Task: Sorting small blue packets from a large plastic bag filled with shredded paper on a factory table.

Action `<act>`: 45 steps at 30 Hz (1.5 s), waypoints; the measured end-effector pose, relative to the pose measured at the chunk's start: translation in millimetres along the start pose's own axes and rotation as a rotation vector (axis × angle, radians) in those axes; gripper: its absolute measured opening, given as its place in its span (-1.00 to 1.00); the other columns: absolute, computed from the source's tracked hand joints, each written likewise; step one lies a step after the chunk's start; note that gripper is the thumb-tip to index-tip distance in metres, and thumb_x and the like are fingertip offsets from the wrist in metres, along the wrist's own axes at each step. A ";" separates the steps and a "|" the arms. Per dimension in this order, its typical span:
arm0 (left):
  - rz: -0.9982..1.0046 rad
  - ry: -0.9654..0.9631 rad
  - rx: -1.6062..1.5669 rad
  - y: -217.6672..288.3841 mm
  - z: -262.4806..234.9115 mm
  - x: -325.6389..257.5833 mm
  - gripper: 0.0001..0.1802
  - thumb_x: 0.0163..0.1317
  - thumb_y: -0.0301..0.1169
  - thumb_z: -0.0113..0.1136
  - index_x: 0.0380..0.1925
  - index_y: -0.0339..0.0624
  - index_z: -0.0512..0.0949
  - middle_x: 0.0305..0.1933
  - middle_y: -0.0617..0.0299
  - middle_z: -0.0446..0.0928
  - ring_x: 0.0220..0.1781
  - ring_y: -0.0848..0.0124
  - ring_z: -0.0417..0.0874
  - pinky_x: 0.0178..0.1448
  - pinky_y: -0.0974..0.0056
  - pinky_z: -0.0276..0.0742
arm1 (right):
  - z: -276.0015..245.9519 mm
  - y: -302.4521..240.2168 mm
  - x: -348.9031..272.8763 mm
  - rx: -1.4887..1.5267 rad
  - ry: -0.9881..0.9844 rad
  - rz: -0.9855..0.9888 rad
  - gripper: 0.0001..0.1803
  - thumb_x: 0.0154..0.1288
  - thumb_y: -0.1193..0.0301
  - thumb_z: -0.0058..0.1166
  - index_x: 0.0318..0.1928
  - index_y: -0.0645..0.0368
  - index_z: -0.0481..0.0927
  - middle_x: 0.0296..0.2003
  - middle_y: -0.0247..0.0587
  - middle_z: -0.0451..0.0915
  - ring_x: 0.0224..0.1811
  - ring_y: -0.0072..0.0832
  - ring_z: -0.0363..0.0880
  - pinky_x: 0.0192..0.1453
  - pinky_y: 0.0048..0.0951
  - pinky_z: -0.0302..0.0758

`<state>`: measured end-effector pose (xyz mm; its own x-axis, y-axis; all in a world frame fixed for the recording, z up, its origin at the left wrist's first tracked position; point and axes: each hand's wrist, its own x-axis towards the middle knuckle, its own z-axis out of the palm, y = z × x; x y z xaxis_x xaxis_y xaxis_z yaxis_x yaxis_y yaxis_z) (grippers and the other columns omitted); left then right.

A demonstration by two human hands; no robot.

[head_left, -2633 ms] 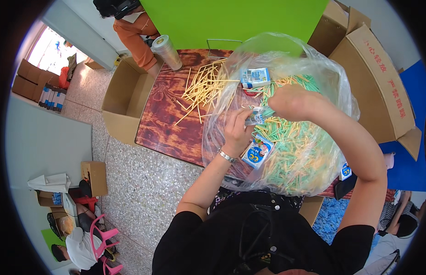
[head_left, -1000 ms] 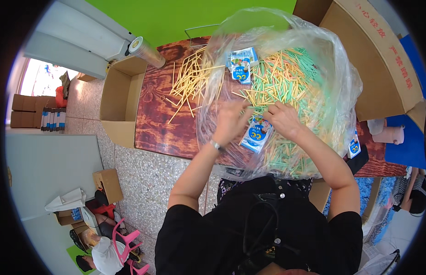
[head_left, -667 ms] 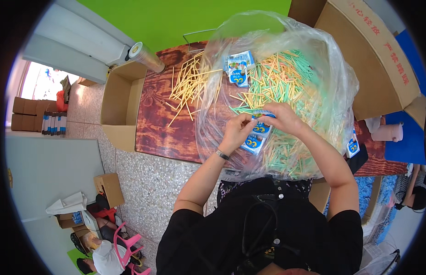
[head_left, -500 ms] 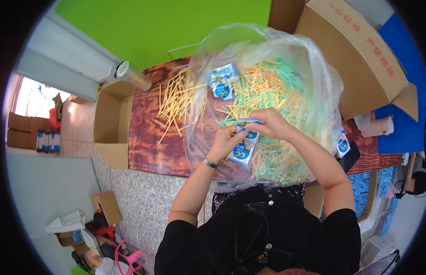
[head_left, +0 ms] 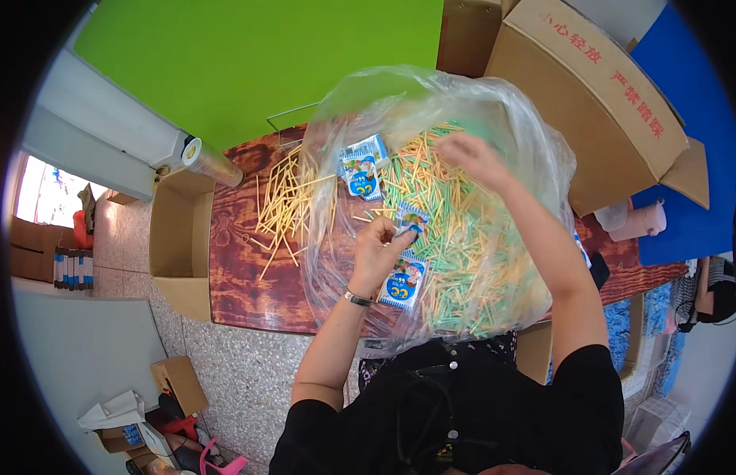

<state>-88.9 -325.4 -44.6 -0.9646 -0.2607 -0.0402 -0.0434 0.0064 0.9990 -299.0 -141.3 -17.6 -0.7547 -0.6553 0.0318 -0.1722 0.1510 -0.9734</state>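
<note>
My left hand (head_left: 376,255) pinches a small blue and white packet (head_left: 412,215) between thumb and fingers. Just below it a second such packet (head_left: 402,283) lies on the clear plastic bag (head_left: 334,273). My right hand (head_left: 472,161), smeared by motion, is raised over a large heap of thin yellow, green and orange sticks (head_left: 463,261) inside the bag; whether its fingers hold anything is unclear. More blue and white packets (head_left: 361,170) overlap at the bag's left side. Left of the bag, longer pale yellow sticks (head_left: 285,202) are scattered loose.
Everything rests on a reddish-brown wooden table (head_left: 241,285). An open cardboard box (head_left: 180,229) stands at its left edge beside a clear cylindrical canister (head_left: 213,161). A large cardboard carton (head_left: 578,119) and a pink cup (head_left: 641,222) are on the right.
My right hand has let go of the packet and moved up and away over the heap. My left hand still grips the packet. The whole view has shifted slightly.
</note>
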 end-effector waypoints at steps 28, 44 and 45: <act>0.014 0.073 0.034 -17.7 -10.9 -12.1 -0.74 0.07 -0.47 0.41 -0.50 -0.18 0.43 -0.51 0.42 0.42 -0.51 0.69 0.35 -0.49 0.48 0.29 | -74.5 46.5 49.0 -1.303 -0.127 0.288 -0.66 0.26 0.42 -0.16 -0.08 0.36 0.55 -0.03 0.23 0.55 0.05 -0.01 0.54 0.11 -0.11 0.44; -0.025 -0.216 -0.605 34.6 18.3 19.9 -0.62 0.27 -0.49 0.18 0.09 -0.26 0.42 0.11 0.19 0.52 0.12 0.45 0.51 0.21 0.30 0.40 | 45.5 -45.1 -71.4 0.617 -0.497 0.616 -0.78 0.41 0.22 0.01 -0.16 0.09 0.48 -0.31 -0.34 0.57 -0.35 -0.58 0.52 -0.43 -0.55 0.34; 0.016 -0.144 -0.570 33.6 18.2 16.0 -0.74 0.26 -0.46 0.22 -0.06 -0.20 0.48 -0.11 0.34 0.55 -0.11 0.59 0.52 0.00 0.39 0.45 | 49.0 -36.1 -67.7 0.658 -0.582 0.567 -0.77 0.42 0.21 0.00 -0.14 0.11 0.47 -0.32 -0.32 0.57 -0.34 -0.60 0.53 -0.41 -0.56 0.39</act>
<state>-110.5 -311.7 -12.0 -0.9913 -0.1309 0.0123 0.0794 -0.5213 0.8497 -210.6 -138.7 4.3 -0.1657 -0.8959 -0.4123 0.6228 0.2291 -0.7481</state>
